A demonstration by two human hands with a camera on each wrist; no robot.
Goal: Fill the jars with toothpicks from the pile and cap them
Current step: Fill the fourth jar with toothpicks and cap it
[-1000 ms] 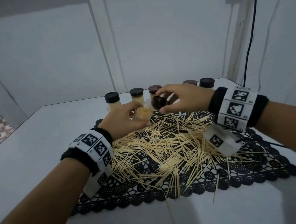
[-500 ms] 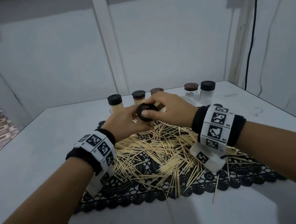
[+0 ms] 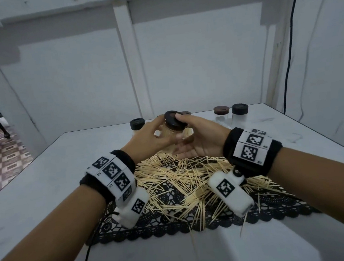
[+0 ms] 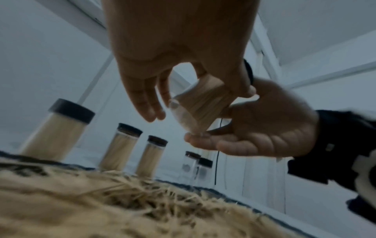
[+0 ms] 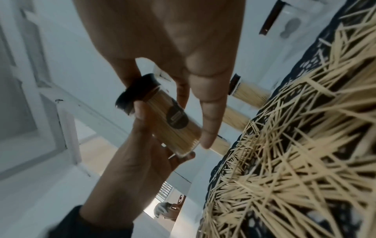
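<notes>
head: above, forward-down | wrists: low, close – both share jar [image 4: 200, 103]

Dim, even light throughout; both wrist views look blurred, perhaps by motion.

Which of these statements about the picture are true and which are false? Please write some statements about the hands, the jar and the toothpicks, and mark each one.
1. The left hand holds a jar full of toothpicks. True.
2. The right hand has its fingers on the black lid of that jar. True.
3. The held jar stands on the table. False: it is lifted above the toothpick pile.
4. The pile lies on a bare white table. False: it lies on a black lace mat.
5. Other capped jars stand behind the pile. True.
</notes>
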